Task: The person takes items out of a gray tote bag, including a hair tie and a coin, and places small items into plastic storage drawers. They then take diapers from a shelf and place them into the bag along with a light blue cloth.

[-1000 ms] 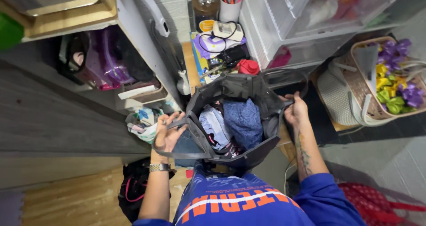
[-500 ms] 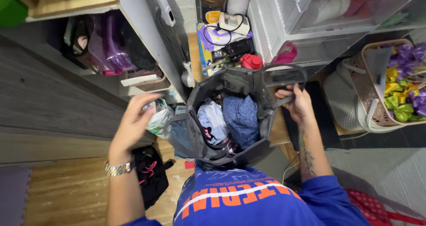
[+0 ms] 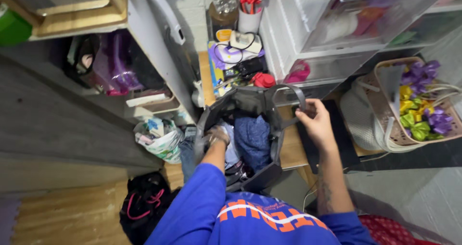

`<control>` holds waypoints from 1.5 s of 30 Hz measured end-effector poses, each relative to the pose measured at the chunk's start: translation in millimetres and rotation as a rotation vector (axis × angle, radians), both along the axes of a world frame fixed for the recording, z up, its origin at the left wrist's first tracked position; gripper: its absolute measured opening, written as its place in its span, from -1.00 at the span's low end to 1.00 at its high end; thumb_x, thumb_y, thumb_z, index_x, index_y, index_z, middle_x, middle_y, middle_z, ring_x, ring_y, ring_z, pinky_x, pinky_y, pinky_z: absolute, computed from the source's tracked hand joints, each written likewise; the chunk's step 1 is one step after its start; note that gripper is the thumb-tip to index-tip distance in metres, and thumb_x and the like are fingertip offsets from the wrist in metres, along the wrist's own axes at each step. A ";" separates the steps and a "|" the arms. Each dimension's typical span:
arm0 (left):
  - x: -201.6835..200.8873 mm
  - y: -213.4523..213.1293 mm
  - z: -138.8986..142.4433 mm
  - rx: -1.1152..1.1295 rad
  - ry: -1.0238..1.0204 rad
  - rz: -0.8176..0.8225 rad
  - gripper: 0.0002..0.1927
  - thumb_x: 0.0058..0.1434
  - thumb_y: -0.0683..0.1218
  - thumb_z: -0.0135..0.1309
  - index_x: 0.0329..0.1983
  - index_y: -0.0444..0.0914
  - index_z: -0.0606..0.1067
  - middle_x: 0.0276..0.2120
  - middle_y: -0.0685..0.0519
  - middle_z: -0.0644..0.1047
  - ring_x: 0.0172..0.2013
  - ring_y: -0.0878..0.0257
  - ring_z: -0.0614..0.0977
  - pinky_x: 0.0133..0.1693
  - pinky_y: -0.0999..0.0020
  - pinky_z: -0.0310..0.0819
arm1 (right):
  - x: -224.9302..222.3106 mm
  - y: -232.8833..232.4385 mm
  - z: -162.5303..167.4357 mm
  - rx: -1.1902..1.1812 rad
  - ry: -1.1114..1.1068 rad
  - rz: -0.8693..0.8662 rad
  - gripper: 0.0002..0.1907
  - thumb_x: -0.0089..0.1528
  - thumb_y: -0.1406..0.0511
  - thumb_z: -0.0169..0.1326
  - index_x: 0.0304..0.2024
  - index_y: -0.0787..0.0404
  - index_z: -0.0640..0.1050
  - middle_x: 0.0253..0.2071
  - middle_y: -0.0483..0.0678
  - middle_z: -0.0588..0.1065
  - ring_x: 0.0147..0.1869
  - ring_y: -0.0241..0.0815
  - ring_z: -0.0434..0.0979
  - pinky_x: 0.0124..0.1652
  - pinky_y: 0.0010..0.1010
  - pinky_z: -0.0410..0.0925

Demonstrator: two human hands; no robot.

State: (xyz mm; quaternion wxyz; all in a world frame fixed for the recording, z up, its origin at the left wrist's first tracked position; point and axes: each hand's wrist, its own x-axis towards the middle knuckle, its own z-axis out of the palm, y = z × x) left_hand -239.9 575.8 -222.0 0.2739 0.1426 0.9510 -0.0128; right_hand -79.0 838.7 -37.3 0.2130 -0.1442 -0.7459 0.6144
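The right hand (image 3: 315, 122) has its fingers closed around the right handle of the open dark tote bag (image 3: 269, 170) in the middle of the scene, while the left hand (image 3: 215, 135) reaches inside among blue clothes (image 3: 252, 139), its fingers hidden, so I cannot tell their grip.

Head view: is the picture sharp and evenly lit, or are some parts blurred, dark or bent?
Head view: the left hand inside the grey bag is motion-blurred; the right hand on the bag's handle is sharper. The bag's inside and the left shelf lie in shadow, the clear plastic drawers are bright, and straight edges bow near the borders.
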 end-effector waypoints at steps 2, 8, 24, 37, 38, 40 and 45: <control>11.1 -10.5 -7.5 0.027 -0.013 0.127 -0.72 0.04 -0.15 0.17 -0.18 -0.36 0.60 -0.21 -0.16 0.61 -0.17 -0.02 0.64 -0.12 0.14 0.55 | 6.2 -9.1 0.9 0.138 -0.040 -0.121 -0.66 0.17 0.44 0.26 -0.04 0.29 0.47 -0.15 -0.10 0.54 -0.09 -0.31 0.54 -0.05 -0.43 0.43; -13.6 -12.0 6.3 0.371 -0.184 0.258 -0.66 -0.04 -0.15 0.24 -0.19 -0.41 0.61 -0.22 -0.17 0.64 -0.22 0.02 0.66 -0.18 0.15 0.57 | 11.0 -36.4 14.5 0.355 -0.186 -0.317 -0.72 0.18 0.35 0.36 -0.29 0.35 0.49 -0.38 -0.04 0.49 -0.34 -0.25 0.44 -0.30 -0.42 0.35; -19.1 -22.6 155.9 1.867 -0.911 0.408 -0.32 0.26 0.06 0.28 0.30 -0.33 0.29 -0.07 -0.08 0.51 -0.05 0.17 0.59 -0.03 0.22 0.59 | -52.3 -119.0 2.2 0.179 -0.173 0.114 -0.37 0.14 0.51 0.08 0.30 0.27 0.42 0.01 0.08 0.55 0.16 -0.03 0.59 0.08 -0.37 0.41; 2.1 -56.5 152.0 1.960 -0.789 0.466 -0.31 0.19 -0.29 0.25 0.38 -0.32 0.29 0.19 -0.09 0.52 0.14 0.12 0.59 0.13 0.20 0.54 | -56.9 -57.4 -7.6 -0.434 -0.240 0.332 -0.29 0.19 0.33 0.19 0.35 0.28 0.25 0.21 0.00 0.44 0.21 -0.16 0.48 0.07 -0.25 0.43; -2.7 -60.6 152.5 1.985 -0.741 0.525 -0.32 0.18 -0.28 0.25 0.37 -0.29 0.29 0.18 -0.08 0.52 0.13 0.11 0.59 0.12 0.19 0.55 | -54.5 -48.2 -19.6 -0.420 -0.297 0.324 -0.24 0.20 0.23 0.20 0.36 0.24 0.19 0.26 -0.02 0.41 0.26 -0.17 0.47 0.08 -0.23 0.45; -5.7 -73.0 152.7 2.036 -0.720 0.649 -0.33 0.17 -0.27 0.24 0.35 -0.26 0.30 0.16 -0.06 0.53 0.11 0.10 0.60 0.10 0.16 0.57 | -55.6 -38.7 -52.0 -0.251 -0.559 0.208 -0.12 0.22 -0.02 0.15 0.42 0.31 0.21 0.29 0.09 0.40 0.29 -0.04 0.47 0.12 -0.17 0.39; -14.6 -88.9 161.7 2.296 -0.832 0.685 -0.41 0.24 -0.24 0.24 0.33 -0.29 0.36 0.17 -0.06 0.52 0.13 0.07 0.59 0.11 0.11 0.56 | -72.3 -35.8 -102.5 0.657 -0.800 0.261 0.14 0.05 -0.19 0.35 0.38 0.41 0.25 0.29 0.37 0.40 0.38 0.25 0.39 0.29 -0.06 0.30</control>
